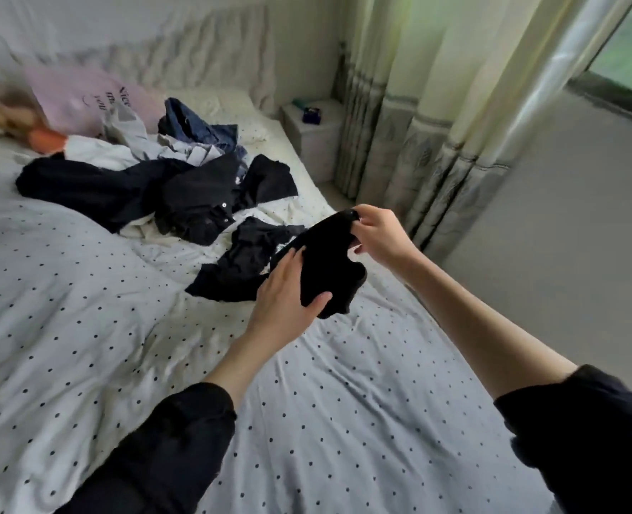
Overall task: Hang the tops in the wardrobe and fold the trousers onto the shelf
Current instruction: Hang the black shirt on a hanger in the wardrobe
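A black garment [327, 265] hangs above the bed between my two hands. My right hand [377, 231] pinches its upper edge. My left hand [288, 294] grips the lower part, thumb in front and fingers behind the cloth. Its far end trails down onto a dark crumpled piece [244, 261] on the bed. Behind it lies a pile of clothes [181, 187]: black tops with white buttons, a white garment and blue denim at the back. The wardrobe and shelf are out of view.
The bed [84, 291] has a white cover with small black dots. A pink pillow [80, 94] and a soft toy [14, 120] lie at its head. A white bedside cabinet [314, 131] stands in the corner by pale curtains [418, 142] and a window [630, 50].
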